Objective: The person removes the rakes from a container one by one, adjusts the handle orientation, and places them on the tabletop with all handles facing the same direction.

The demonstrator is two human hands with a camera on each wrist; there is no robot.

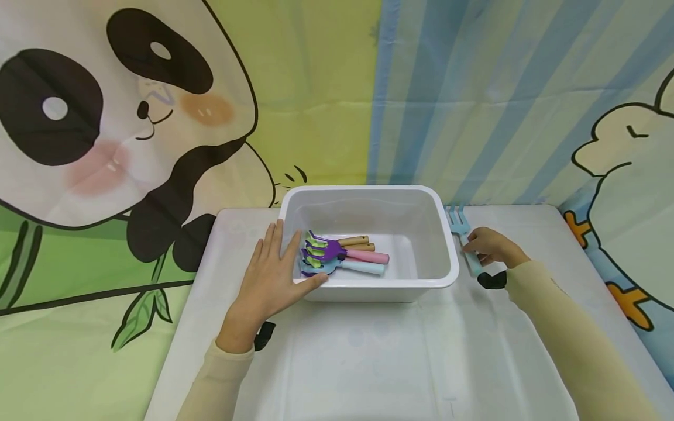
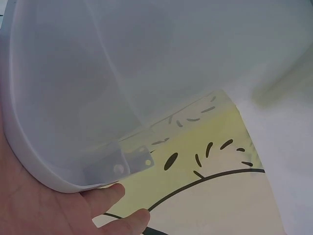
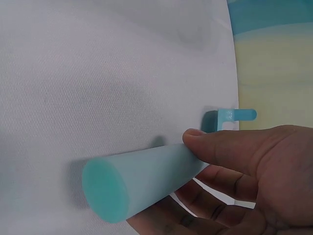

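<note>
My right hand (image 1: pixel 492 245) holds a light blue garden hand fork (image 1: pixel 459 222) by its handle, just right of a white plastic tub (image 1: pixel 368 292). In the right wrist view, thumb and fingers close round the pale handle (image 3: pixel 156 171), close over the white cloth. The fork's tines point toward the back edge of the table. With fingers spread, my left hand (image 1: pixel 271 280) rests on the tub's left rim. Inside the tub lie a purple hand rake with a pink handle (image 1: pixel 367 256), a light blue tool (image 1: pixel 363 267) and green-headed tools with wooden handles (image 1: pixel 354 240), heads toward the left.
The tub stands near the back edge of a white-covered table (image 1: pixel 358 362). Behind it hangs a printed curtain (image 1: pixel 316 88) with a panda on the left and blue stripes on the right. Printed cloth also lies beyond both side edges of the table.
</note>
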